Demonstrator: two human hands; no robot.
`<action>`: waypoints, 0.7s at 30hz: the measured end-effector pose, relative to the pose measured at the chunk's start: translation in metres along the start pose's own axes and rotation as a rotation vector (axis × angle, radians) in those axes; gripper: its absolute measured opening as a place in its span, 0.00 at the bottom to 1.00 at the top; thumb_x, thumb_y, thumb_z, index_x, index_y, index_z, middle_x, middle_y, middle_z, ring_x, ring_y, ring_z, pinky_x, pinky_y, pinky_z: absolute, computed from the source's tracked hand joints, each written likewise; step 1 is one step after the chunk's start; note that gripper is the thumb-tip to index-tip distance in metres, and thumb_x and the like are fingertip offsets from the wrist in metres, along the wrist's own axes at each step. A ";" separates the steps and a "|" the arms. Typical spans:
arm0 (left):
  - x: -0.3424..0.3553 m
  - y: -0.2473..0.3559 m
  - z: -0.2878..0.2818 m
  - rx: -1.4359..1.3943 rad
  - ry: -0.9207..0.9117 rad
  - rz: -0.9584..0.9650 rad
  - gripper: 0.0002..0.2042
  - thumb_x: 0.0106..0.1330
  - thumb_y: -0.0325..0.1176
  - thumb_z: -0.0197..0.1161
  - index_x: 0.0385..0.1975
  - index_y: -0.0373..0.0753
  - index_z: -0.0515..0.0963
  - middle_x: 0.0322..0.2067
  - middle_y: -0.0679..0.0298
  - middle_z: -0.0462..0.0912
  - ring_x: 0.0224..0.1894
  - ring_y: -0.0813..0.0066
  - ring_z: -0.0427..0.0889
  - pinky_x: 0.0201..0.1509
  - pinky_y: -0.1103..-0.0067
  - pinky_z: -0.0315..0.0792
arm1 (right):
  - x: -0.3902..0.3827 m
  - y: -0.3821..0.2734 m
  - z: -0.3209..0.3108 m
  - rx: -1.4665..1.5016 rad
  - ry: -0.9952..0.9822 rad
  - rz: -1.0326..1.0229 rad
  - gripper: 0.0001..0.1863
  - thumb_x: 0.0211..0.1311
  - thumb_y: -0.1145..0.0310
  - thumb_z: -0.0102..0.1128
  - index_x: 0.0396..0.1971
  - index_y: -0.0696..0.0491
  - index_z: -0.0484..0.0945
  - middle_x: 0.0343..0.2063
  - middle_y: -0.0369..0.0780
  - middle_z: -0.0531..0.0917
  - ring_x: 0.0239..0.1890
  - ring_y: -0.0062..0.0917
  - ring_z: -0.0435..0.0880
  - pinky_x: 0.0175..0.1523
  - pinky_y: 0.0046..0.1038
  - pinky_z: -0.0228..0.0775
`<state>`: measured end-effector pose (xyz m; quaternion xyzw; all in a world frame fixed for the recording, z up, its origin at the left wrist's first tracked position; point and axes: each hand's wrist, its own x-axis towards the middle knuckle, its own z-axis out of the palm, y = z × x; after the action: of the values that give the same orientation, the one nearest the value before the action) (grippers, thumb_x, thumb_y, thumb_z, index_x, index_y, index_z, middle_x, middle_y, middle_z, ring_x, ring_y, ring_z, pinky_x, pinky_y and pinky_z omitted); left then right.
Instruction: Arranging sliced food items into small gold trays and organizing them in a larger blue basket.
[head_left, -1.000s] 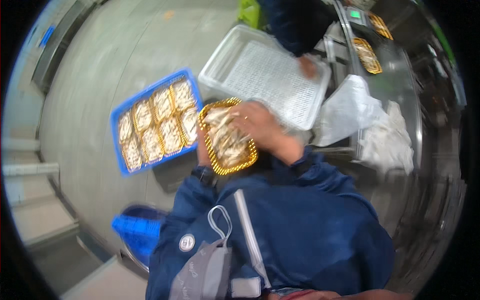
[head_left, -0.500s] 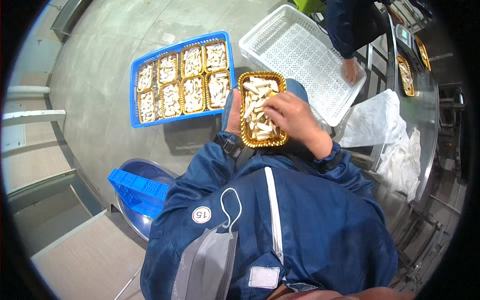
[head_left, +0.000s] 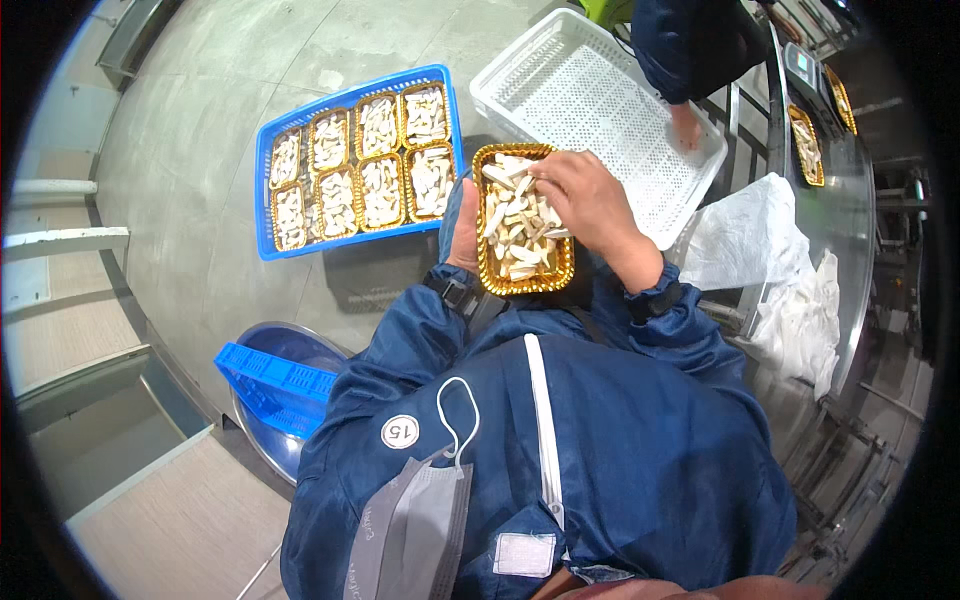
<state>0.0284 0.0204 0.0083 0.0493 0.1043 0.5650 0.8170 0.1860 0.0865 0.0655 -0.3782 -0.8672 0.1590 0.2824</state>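
Note:
A gold tray (head_left: 489, 270) of pale sliced pieces, apparently mushrooms (head_left: 522, 230), sits in my left hand (head_left: 462, 228), whose fingers cup its left side and disappear underneath. Over the tray's upper right part, my right hand (head_left: 590, 200) has curled fingers, their tips pinched on one pale piece near the top end. Behind it to the left, a blue crate (head_left: 264, 222) holds several similar filled gold trays in two rows. A white perforated crate (head_left: 590, 100) lies beyond my hands to the right.
Another person's hand (head_left: 685, 125) and dark sleeve reach into the white crate. At right are a steel bench (head_left: 850, 260) with gold trays, a scale (head_left: 798, 62) and white sheets (head_left: 740, 235). A metal basin (head_left: 262, 440) with a blue basket (head_left: 265, 380) stands lower left.
My right hand has moved up toward the tray's top end since half a second ago. The other person's hand has shifted slightly up and left.

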 end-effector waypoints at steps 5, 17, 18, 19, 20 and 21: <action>-0.001 0.000 0.002 0.021 0.036 0.000 0.40 0.62 0.67 0.42 0.63 0.38 0.57 0.57 0.53 0.70 0.54 0.59 0.75 0.57 0.61 0.72 | -0.006 -0.003 -0.010 0.004 -0.081 0.023 0.06 0.56 0.66 0.59 0.30 0.52 0.78 0.34 0.38 0.79 0.40 0.34 0.76 0.46 0.32 0.69; -0.002 0.000 0.007 0.023 -0.020 -0.016 0.42 0.61 0.68 0.43 0.64 0.37 0.56 0.58 0.51 0.68 0.56 0.57 0.74 0.58 0.61 0.71 | -0.022 -0.023 -0.019 -0.139 -0.149 0.169 0.10 0.53 0.61 0.62 0.28 0.51 0.77 0.24 0.37 0.77 0.30 0.33 0.77 0.35 0.34 0.70; -0.002 0.000 0.007 0.016 -0.006 -0.014 0.42 0.60 0.68 0.43 0.64 0.37 0.56 0.58 0.51 0.68 0.56 0.57 0.74 0.58 0.61 0.71 | -0.023 -0.024 -0.019 -0.097 -0.165 0.195 0.10 0.53 0.61 0.62 0.29 0.51 0.76 0.25 0.38 0.78 0.32 0.34 0.77 0.36 0.35 0.70; -0.001 -0.001 0.007 0.008 0.010 -0.012 0.43 0.60 0.69 0.44 0.64 0.37 0.56 0.58 0.51 0.69 0.56 0.57 0.74 0.58 0.61 0.71 | -0.023 -0.024 -0.019 -0.054 -0.180 0.223 0.10 0.54 0.61 0.62 0.29 0.50 0.76 0.27 0.39 0.78 0.33 0.35 0.78 0.38 0.36 0.70; -0.002 0.000 0.007 0.009 0.020 -0.013 0.43 0.59 0.69 0.44 0.64 0.38 0.56 0.58 0.51 0.69 0.56 0.57 0.73 0.58 0.61 0.71 | -0.022 -0.025 -0.020 -0.057 -0.170 0.225 0.09 0.54 0.63 0.62 0.29 0.51 0.76 0.26 0.39 0.78 0.33 0.35 0.78 0.38 0.35 0.70; -0.002 0.000 0.008 0.009 0.022 -0.014 0.43 0.59 0.69 0.44 0.64 0.38 0.56 0.58 0.51 0.69 0.56 0.57 0.73 0.58 0.61 0.71 | -0.021 -0.027 -0.022 -0.055 -0.170 0.227 0.09 0.54 0.63 0.62 0.29 0.51 0.76 0.26 0.39 0.78 0.33 0.35 0.78 0.38 0.35 0.70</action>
<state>0.0291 0.0187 0.0167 0.0461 0.1165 0.5593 0.8194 0.1961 0.0546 0.0886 -0.4665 -0.8437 0.1975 0.1775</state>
